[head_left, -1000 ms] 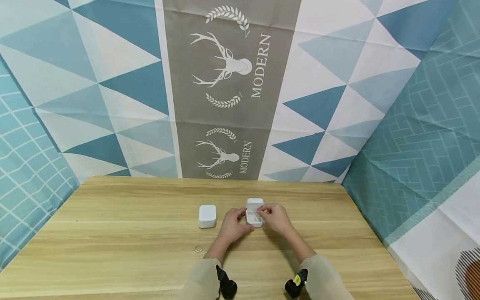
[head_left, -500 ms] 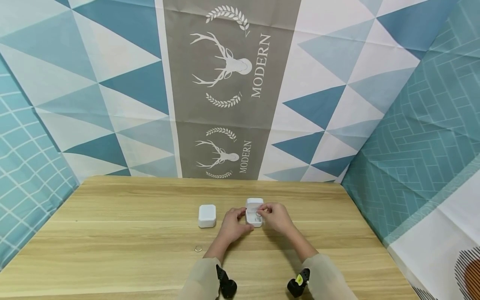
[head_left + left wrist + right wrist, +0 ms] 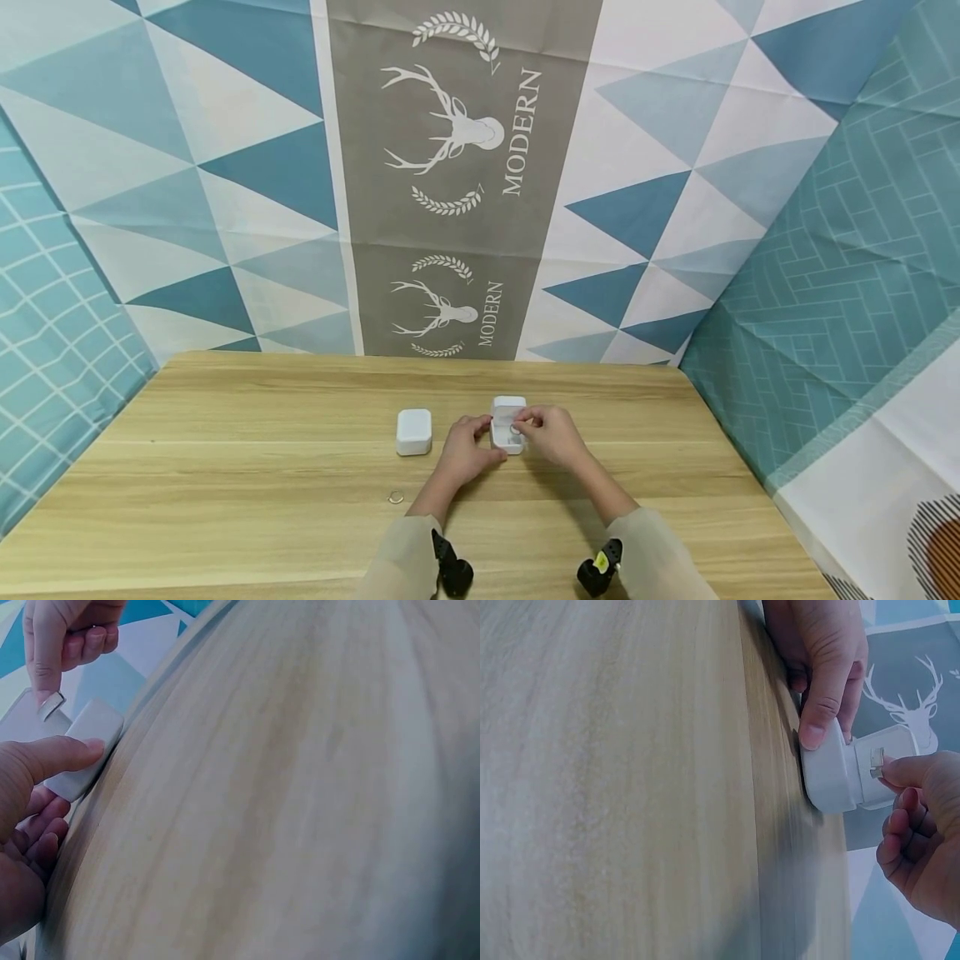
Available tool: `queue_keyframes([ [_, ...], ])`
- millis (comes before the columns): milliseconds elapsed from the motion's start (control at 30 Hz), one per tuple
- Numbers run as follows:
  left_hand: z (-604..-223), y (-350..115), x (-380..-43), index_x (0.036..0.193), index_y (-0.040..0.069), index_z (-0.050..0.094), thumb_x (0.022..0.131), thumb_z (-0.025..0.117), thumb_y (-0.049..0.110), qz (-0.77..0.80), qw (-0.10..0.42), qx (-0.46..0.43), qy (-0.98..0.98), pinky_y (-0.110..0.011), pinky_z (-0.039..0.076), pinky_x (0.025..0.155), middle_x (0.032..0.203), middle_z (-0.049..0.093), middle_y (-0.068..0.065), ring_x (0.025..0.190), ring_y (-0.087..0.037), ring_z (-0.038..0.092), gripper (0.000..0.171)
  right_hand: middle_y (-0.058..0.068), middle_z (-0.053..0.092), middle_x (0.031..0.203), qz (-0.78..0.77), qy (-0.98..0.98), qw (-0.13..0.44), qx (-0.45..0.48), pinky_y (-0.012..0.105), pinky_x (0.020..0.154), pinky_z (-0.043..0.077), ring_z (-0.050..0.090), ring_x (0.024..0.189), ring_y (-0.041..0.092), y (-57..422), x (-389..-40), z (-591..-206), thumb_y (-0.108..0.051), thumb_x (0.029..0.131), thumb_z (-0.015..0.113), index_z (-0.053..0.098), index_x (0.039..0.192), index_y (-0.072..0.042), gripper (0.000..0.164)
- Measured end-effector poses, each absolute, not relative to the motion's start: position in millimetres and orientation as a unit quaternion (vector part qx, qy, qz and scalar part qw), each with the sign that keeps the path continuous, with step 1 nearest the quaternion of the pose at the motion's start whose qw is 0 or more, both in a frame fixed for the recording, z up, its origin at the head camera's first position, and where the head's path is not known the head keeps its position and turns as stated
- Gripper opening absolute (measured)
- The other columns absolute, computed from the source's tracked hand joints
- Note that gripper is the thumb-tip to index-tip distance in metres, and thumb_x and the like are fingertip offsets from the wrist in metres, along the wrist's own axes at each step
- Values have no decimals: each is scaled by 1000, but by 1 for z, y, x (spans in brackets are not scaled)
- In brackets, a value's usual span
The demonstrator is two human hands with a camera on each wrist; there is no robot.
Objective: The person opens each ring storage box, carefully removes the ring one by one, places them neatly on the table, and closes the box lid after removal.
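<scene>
A white ring box [image 3: 507, 447] stands on the table with its lid raised, facing me. My left hand [image 3: 463, 454] grips it from the left, thumb at the front and fingers at the back; in the left wrist view the thumb lies on the box's front wall. My right hand [image 3: 553, 435] pinches a silvery ring [image 3: 877, 761] between thumb and forefinger, just above the box's base and before the raised lid. Its other fingers are curled in the right wrist view. The inside of the base is partly hidden by the right fingertips.
A second white box [image 3: 414, 432], lid down, stands left of the left hand. Another ring [image 3: 396, 497] lies on the wooden table [image 3: 262, 467] near the left forearm. A patterned cloth wall [image 3: 442, 208] rises behind the table's back edge.
My right wrist has shifted slightly to the right, and the ring in its fingers has risen a little over the box. The left hand and both boxes stay in place.
</scene>
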State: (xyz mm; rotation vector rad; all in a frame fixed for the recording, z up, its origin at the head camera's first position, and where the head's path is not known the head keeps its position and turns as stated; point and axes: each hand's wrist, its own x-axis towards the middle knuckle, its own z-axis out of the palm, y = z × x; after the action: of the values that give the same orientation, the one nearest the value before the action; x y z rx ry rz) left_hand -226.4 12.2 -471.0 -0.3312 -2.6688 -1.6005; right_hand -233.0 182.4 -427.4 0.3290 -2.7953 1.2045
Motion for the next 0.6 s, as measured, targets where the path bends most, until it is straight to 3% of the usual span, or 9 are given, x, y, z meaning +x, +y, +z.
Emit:
queue_keyframes([
  [600, -472, 12, -225, 126, -5, 54, 69, 81, 20, -513, 15, -109, -852, -43, 47, 94, 113, 58, -14, 105, -28, 55, 67, -3, 53, 60, 373, -915, 26, 149, 17, 44, 31, 39, 51, 5, 185, -228, -419, -15, 85, 67, 71, 81, -9, 8],
])
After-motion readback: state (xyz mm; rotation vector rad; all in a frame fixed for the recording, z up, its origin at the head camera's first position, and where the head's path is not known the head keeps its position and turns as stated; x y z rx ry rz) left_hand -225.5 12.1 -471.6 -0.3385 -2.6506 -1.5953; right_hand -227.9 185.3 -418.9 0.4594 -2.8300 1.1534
